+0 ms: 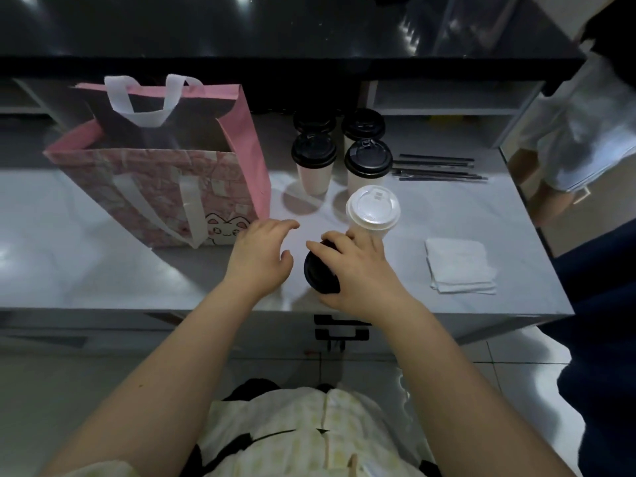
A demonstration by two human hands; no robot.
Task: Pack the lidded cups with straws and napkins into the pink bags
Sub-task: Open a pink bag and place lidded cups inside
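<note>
A pink bag (165,180) with white handles stands open on the left of the grey counter. My right hand (358,270) grips a black-lidded cup (318,273) from above, near the counter's front edge. Just behind it stands a white-lidded cup (373,210), touching my fingers. My left hand (260,249) hovers open beside the black-lidded cup, close to the bag's lower right corner. Two more black-lidded cups (314,163) (368,165) stand further back, with others behind them. Black straws (437,170) lie at the back right. A stack of white napkins (459,265) lies on the right.
The counter (103,263) ends at a front edge just below my hands and at a right edge past the napkins. A black raised ledge (275,36) runs along the back. Another person (585,139) stands at the right, partly in view.
</note>
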